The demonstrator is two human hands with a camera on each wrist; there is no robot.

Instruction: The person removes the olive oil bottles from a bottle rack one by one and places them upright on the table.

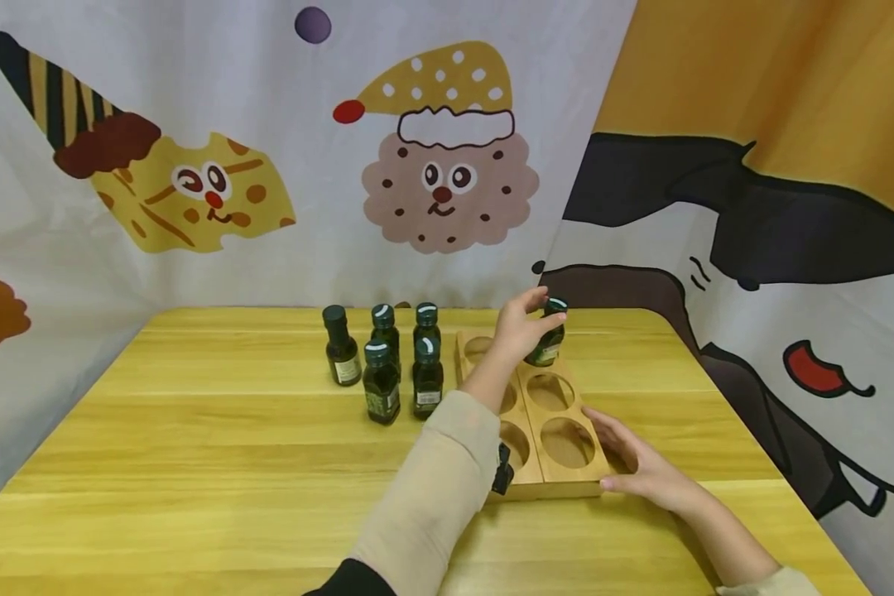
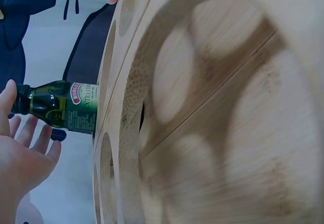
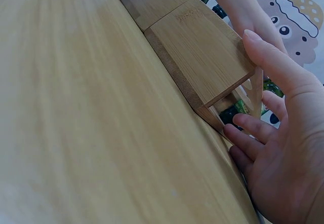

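Note:
My left hand (image 1: pixel 520 329) holds a small dark green olive oil bottle (image 1: pixel 547 343) by its black cap at the rack's far right. In the left wrist view that bottle (image 2: pixel 61 105) shows a green label, its base hidden by the rack's surface. The wooden rack (image 1: pixel 534 443) has round holes in two columns; my left forearm covers part of the left one. My right hand (image 1: pixel 644 470) rests at the rack's near right corner. In the right wrist view its thumb (image 3: pixel 271 57) touches the rack's edge, while the fingers lie loosely extended along the side.
Left of the rack, several similar dark bottles (image 1: pixel 382 385) stand upright in a cluster, one of them a slimmer bottle (image 1: pixel 341 352) with a pale label. They share a yellow wood-grain table (image 1: pixel 231 472). A printed cartoon curtain (image 1: pixel 268 273) hangs behind the table and along its right.

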